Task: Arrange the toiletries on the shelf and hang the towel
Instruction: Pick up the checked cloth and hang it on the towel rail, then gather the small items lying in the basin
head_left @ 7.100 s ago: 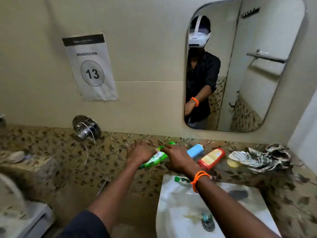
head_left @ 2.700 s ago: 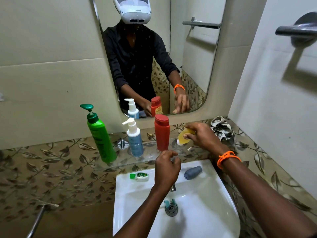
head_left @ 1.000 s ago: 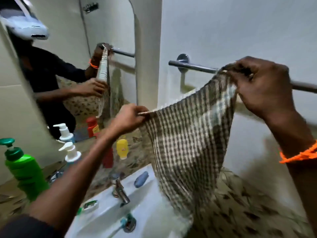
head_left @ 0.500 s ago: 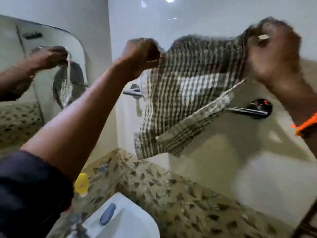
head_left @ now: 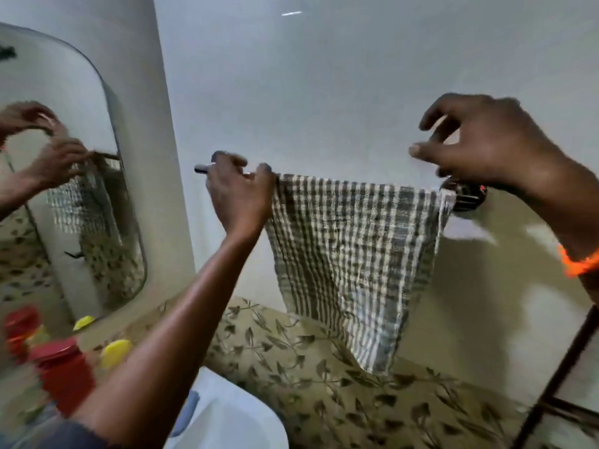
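Observation:
The grey and white checked towel [head_left: 353,254] hangs draped over the chrome towel bar [head_left: 202,168] on the white wall. My left hand [head_left: 238,196] pinches the towel's upper left corner at the bar. My right hand [head_left: 479,150] hovers just above the towel's right end near the bar's mount [head_left: 466,197], fingers apart and holding nothing. At the lower left, blurred, stand the red bottle [head_left: 63,374] and a yellow-capped container [head_left: 115,351].
The mirror [head_left: 58,189] on the left reflects my hands and the towel. The white sink [head_left: 233,419] lies below, with a grey-blue object [head_left: 189,406] on its rim. Leaf-patterned tiles [head_left: 324,400] run under the towel. A dark metal rod [head_left: 557,380] stands at the lower right.
The towel has come down from mid-air onto the bar and now hangs spread out. My right hand has let go of it. My left hand keeps its corner.

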Demonstrator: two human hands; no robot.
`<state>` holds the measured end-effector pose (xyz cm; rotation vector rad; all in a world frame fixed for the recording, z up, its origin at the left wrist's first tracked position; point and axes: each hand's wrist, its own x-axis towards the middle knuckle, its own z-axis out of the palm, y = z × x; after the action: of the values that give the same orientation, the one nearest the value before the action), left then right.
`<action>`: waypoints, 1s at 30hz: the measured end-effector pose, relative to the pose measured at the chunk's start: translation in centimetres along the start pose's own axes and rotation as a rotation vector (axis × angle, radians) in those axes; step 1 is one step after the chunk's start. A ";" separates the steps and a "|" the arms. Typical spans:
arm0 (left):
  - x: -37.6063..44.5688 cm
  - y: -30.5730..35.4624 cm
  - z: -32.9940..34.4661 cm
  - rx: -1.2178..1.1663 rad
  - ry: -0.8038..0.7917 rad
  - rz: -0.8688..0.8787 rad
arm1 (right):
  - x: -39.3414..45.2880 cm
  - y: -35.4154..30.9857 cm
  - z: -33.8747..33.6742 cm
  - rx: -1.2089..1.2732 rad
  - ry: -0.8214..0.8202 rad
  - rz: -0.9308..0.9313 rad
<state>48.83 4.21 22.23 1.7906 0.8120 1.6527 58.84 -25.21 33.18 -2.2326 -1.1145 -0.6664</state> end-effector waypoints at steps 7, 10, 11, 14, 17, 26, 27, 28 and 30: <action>0.0 -1.5 -0.9 -0.068 -0.182 -0.086 | -1.8 0.3 1.2 -0.122 -0.382 -0.160; 3.0 -0.8 -1.4 0.181 -0.180 0.106 | -1.9 0.2 2.1 -0.086 -0.393 -0.145; 3.8 -0.6 -1.4 0.220 -0.221 0.105 | -2.0 0.2 2.3 -0.114 -0.405 -0.138; 5.0 -0.3 -1.3 0.261 -0.247 0.037 | -1.9 0.5 3.1 -0.240 -0.371 -0.124; 3.5 -0.9 -2.1 0.261 -0.171 0.011 | -2.3 0.5 4.6 -0.319 -0.069 -0.124; -22.3 -18.8 -13.1 0.283 -0.310 -0.464 | -23.6 -11.0 30.8 0.628 -0.525 -0.417; -26.0 -21.6 -15.3 0.361 -0.364 -0.580 | -26.2 -11.4 34.5 0.624 -0.728 -0.361; -29.3 -24.0 -17.2 0.434 -0.392 -0.699 | -28.4 -11.4 37.9 0.602 -0.893 -0.316; -34.6 -28.4 -21.4 0.543 -0.310 -0.936 | -31.9 -11.8 43.7 0.553 -1.113 -0.270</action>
<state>24.02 -3.15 -20.05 1.5142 1.7081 0.5607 40.14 -7.85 -15.94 -1.8937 -1.8161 0.8569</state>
